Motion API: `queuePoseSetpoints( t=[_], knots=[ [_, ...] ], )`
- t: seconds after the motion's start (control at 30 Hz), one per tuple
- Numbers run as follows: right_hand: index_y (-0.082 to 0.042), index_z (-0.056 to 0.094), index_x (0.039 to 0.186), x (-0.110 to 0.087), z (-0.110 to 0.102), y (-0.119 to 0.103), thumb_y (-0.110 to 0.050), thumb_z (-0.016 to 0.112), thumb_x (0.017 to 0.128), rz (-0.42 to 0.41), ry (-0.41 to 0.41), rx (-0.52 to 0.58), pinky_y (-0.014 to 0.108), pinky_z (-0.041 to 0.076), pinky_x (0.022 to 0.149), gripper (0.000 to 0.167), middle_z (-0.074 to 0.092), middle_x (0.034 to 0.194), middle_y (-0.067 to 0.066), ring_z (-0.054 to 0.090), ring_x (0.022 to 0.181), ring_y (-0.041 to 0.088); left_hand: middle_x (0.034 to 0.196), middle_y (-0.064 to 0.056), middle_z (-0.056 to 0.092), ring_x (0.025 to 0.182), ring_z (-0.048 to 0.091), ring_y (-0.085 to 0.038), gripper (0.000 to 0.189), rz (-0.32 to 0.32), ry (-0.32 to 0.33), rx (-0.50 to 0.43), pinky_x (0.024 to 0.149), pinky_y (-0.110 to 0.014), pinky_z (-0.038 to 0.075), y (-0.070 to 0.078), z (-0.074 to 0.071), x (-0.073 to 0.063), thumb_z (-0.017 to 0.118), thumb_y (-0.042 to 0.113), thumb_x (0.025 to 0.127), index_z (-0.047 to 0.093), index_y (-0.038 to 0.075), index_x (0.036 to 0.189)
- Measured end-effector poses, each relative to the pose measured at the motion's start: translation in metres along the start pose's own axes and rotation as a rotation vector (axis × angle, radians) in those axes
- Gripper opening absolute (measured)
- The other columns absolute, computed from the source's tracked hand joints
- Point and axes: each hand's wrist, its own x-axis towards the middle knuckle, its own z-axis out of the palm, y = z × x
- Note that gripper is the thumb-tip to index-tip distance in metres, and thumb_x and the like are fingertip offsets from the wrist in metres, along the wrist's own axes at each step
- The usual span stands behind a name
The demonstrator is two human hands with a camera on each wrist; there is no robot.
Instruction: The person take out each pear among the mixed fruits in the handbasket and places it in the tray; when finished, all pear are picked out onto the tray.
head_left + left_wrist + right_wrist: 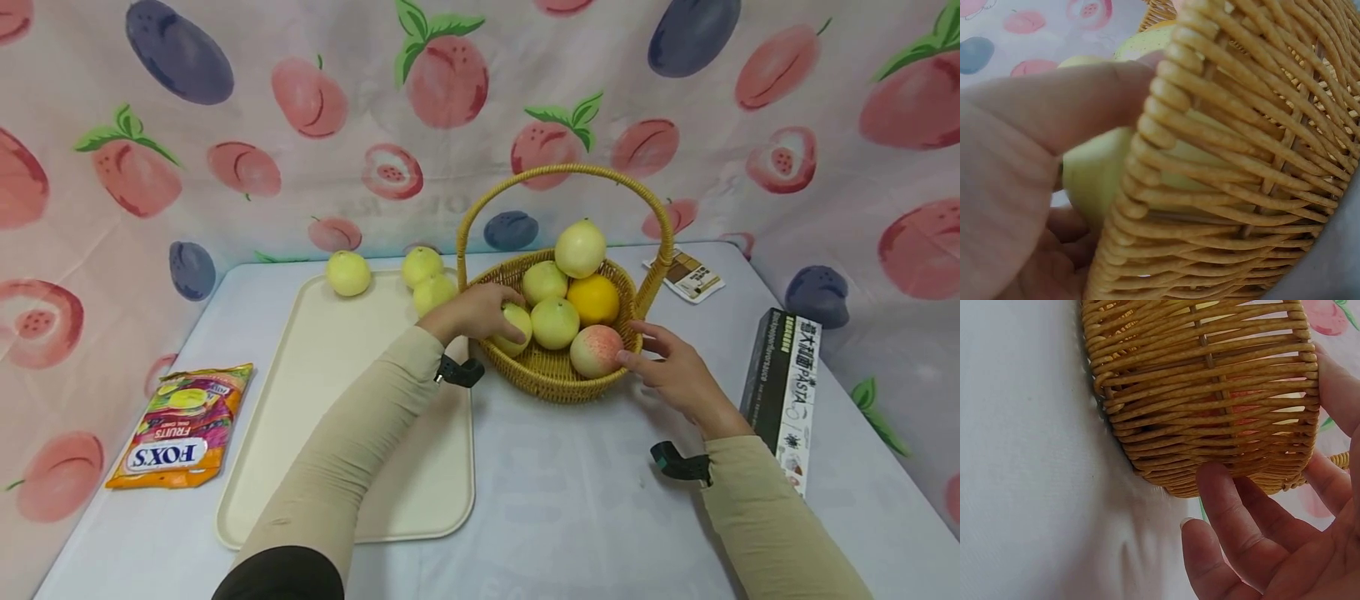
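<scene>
A wicker basket (551,387) with a tall hoop handle holds several pale yellow-green round fruits (555,323), an orange (594,300) and a pink-tinged peach (597,351). My left hand (480,315) reaches over the basket's left rim, its fingers curled round one yellow-green fruit (516,329). In the left wrist view this fruit (1100,165) sits between thumb and fingers, partly behind the woven wall. My right hand (675,375) holds the basket at its right rim, thumb by the peach. The right wrist view shows its fingertips (1215,481) against the outer weave (1222,425).
A cream tray (345,400) lies left of the basket, with yellow-green fruits (422,267) at its far edge. A candy bag (180,429) lies further left. On the right are a black-and-white pasta box (783,392) and a small brown-and-white packet (690,275). A fruit-print cloth hangs behind.
</scene>
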Motion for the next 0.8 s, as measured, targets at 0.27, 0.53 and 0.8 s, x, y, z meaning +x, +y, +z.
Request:
queuePoseSetpoints(
  t=[0.27,0.53,0.8],
  knots=[
    [-0.015,0.030,0.158,0.0013,0.0010,0.0023,-0.058,0.067,0.090,0.002,0.004,0.002,0.054,0.049,0.095,0.089,0.030,0.155,0.029,0.047,0.127,0.045,0.146,-0.008,0.050,0.133,0.045,-0.025,0.060,-0.025,-0.039,0.050,0.102,-0.037,0.043,0.0044,0.0006,0.0020,0.078,0.032,0.089,0.056,0.012,0.141],
    [-0.014,0.030,0.159,0.0002,0.0018,-0.0006,-0.054,0.067,0.092,0.002,0.003,0.007,0.056,0.048,0.097,0.086,0.030,0.155,0.029,0.042,0.131,0.046,0.148,-0.008,0.048,0.133,0.045,-0.026,0.062,-0.004,-0.091,0.115,0.104,-0.039,0.042,0.0082,-0.0005,0.0048,0.079,0.030,0.088,0.055,0.013,0.142],
    [-0.014,0.030,0.159,-0.0013,0.0011,-0.0010,-0.055,0.067,0.091,0.002,0.009,0.002,0.055,0.048,0.097,0.087,0.030,0.155,0.029,0.043,0.130,0.045,0.145,-0.005,0.050,0.131,0.046,-0.023,0.063,0.029,-0.032,0.047,0.101,-0.036,0.043,0.0014,-0.0014,0.0055,0.080,0.035,0.087,0.055,0.015,0.142]
  ],
)
